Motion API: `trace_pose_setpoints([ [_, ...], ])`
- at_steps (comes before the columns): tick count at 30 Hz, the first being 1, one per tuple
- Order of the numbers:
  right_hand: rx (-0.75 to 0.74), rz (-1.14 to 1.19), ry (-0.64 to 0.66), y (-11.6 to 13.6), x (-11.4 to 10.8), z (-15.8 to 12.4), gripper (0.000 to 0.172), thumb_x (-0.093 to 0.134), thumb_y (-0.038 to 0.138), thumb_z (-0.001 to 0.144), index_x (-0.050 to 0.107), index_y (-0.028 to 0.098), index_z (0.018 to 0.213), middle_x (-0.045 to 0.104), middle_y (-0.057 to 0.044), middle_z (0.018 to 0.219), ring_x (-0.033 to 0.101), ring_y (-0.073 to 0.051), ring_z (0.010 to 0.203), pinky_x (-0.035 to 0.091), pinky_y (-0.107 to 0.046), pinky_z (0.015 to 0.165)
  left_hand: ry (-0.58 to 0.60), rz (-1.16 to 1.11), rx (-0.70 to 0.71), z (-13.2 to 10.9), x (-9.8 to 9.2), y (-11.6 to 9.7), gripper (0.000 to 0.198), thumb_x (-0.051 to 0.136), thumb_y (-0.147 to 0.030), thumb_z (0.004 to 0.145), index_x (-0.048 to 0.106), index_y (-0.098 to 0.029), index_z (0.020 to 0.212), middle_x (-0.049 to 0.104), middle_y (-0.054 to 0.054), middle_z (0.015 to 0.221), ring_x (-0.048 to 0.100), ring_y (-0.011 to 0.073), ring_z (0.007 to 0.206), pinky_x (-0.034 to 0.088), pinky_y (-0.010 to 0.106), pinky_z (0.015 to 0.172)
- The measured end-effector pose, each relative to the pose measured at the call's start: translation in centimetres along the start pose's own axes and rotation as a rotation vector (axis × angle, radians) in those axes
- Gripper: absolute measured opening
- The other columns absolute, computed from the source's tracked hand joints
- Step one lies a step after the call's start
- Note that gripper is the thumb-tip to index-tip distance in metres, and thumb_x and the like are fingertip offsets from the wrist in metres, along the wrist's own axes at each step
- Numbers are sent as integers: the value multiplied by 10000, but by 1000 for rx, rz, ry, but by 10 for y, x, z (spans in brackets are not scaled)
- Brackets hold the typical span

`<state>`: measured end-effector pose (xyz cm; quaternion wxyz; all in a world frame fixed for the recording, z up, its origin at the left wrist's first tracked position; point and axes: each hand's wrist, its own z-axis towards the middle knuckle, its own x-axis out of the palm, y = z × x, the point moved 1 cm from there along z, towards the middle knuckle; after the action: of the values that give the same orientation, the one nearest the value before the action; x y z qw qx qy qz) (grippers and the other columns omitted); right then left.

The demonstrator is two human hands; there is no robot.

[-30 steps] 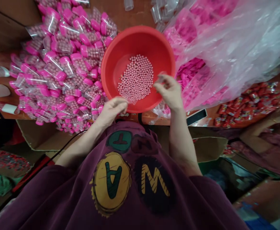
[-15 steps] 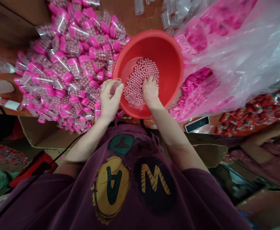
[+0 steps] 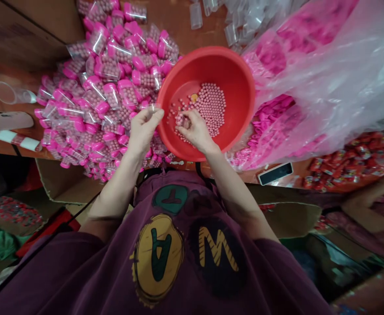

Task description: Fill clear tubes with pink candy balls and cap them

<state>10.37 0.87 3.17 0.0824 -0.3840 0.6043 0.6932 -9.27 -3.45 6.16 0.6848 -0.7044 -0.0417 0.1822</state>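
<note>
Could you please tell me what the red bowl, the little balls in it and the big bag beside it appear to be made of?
Red bowl: likely moulded plastic, smooth with a soft sheen.
Pink balls: matte, uniform; candy or plastic, cannot tell.
Big bag: thin clear plastic film, crinkled and glossy, pink pieces showing through.

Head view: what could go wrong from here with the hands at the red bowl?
1. The left hand holds a clear tube at the red bowl rim; pink balls pinched by the right hand might miss it and roll off the table.
2. An odd yellowish ball lies among them and could get mixed in.
3. The left forearm may nudge the pile of filled tubes at the table edge.
</note>
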Motion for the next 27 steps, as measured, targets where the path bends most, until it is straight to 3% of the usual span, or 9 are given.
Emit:
trace_pose_setpoints([
  [4, 75, 68, -108, -1, -16, -19, 552, 643, 568, 1001, 544, 242, 1436, 674, -132, 1357, 642, -289, 1239, 559, -486, 1085, 40, 378, 241, -3, 6, -6, 431, 691, -657, 950, 745, -247, 1070, 683, 92, 1464, 484, 333, 1526, 383, 626, 1285],
  [6, 116, 52, -150, -1, -26, -26, 673, 614, 605, 1007, 439, 259, 1558, 642, -144, 1434, 635, -305, 1280, 566, -522, 1093, 147, 483, 320, -12, 21, -9, 433, 680, -630, 965, 727, -251, 1169, 580, 67, 1609, 336, 347, 1619, 274, 663, 1329],
  [8, 135, 7, -182, -1, -33, -33, 738, 593, 616, 1013, 362, 262, 1619, 600, -158, 1505, 620, -324, 1327, 567, -556, 1109, 285, 438, 317, -21, 41, -10, 527, 738, -591, 924, 682, -239, 1313, 539, 79, 1651, 329, 347, 1617, 270, 653, 1335],
  [11, 128, -33, -238, -4, -38, -41, 746, 576, 607, 1021, 342, 234, 1622, 568, -175, 1548, 613, -336, 1361, 564, -577, 1137, 429, 108, 119, -27, 69, -11, 676, 790, -457, 863, 593, -206, 1459, 583, 135, 1606, 506, 321, 1514, 396, 575, 1291],
  [15, 102, 65, -312, -7, -38, -53, 802, 637, 652, 981, 345, 222, 1591, 642, -167, 1428, 691, -310, 1219, 609, -568, 1093, 458, -314, -230, -20, 90, -18, 315, 706, -292, 922, 732, -181, 1215, 760, 111, 1319, 705, 232, 1263, 520, 431, 1180],
  [17, 107, 157, -315, -8, -41, -59, 854, 703, 685, 932, 360, 240, 1574, 697, -131, 1299, 730, -268, 1046, 659, -535, 999, 437, -406, -385, -15, 93, -22, 159, 689, -243, 938, 764, -171, 1057, 798, 82, 1125, 752, 187, 1052, 592, 382, 1060],
  [19, 103, 237, -293, -8, -46, -65, 783, 707, 705, 924, 438, 263, 1513, 727, -85, 1185, 731, -230, 923, 684, -500, 922, 437, -472, -493, -13, 94, -25, 116, 685, -205, 938, 763, -161, 1011, 800, 66, 1022, 746, 157, 903, 634, 351, 943],
  [22, 72, 271, -285, -10, -53, -70, 597, 650, 712, 960, 564, 278, 1360, 736, -55, 1153, 733, -221, 946, 682, -487, 931, 483, -567, -561, -16, 97, -28, 128, 673, -172, 936, 764, -136, 1019, 811, 80, 1006, 741, 150, 863, 647, 323, 872],
  [27, 34, 375, -280, -24, -53, -75, 617, 650, 681, 974, 491, 329, 1455, 714, -23, 1086, 705, -177, 808, 691, -412, 775, 478, -619, -545, -21, 100, -30, 247, 710, -20, 829, 771, -128, 1042, 812, 50, 1001, 744, 118, 872, 617, 272, 904],
])
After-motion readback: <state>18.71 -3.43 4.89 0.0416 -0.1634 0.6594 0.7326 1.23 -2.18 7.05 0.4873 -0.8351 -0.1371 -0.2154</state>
